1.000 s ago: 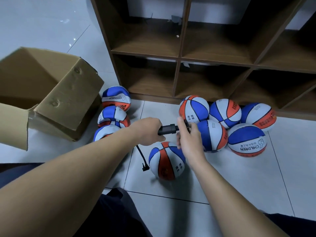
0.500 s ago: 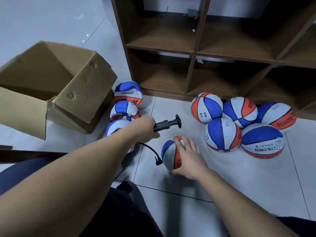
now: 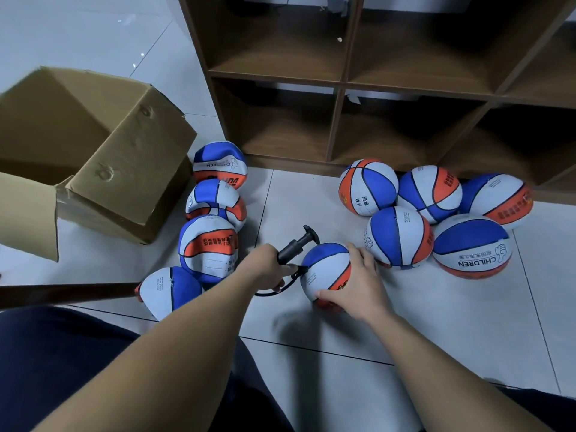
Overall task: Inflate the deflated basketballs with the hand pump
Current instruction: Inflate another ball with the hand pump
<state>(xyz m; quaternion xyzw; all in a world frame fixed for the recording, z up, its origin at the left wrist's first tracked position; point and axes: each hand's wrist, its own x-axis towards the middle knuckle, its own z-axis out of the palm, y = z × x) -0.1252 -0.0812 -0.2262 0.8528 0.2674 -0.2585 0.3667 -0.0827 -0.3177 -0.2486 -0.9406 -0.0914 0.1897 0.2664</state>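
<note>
Both bare arms reach forward and down. The left hand [image 3: 267, 269] is curled tight, with its fingers wrapped round the pump [image 3: 294, 247]. The right hand [image 3: 358, 283] lies spread over the ball [image 3: 324, 269], thumb low on the near side.

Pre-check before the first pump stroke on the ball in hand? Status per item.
1. Left hand grips pump body: ok.
2. Right hand steadies the ball on the floor: ok.
3. Hose reaches the ball: ok.
4. Needle seated in valve: cannot tell, hidden.
5. Hand on T-handle: not ok, no hand on it.
6. Handle extended for a stroke: ok.
</note>
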